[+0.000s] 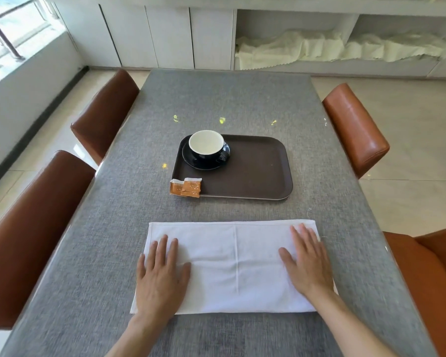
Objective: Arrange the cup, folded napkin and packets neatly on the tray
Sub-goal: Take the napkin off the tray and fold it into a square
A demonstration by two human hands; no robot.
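My left hand lies flat and fully spread on the white napkin, palm down, gripping nothing; it presses the cloth's 9 o'clock end. My right hand does the same at the 3 o'clock end, fingers straight and splayed, holding nothing. The napkin is folded into a long band lying crosswise on the grey desk, with a crease down its middle between my hands.

At 12 o'clock from the napkin, well apart from it, sits the brown tray. In the tray's 10 o'clock corner stands a dark saucer carrying the cup, black outside, pale inside, upright, its handle pointing toward 4 o'clock. Two orange packets overlap each other at the tray's 7 o'clock corner, lying across its rim, partly on the desk. The rest of the tray is bare.
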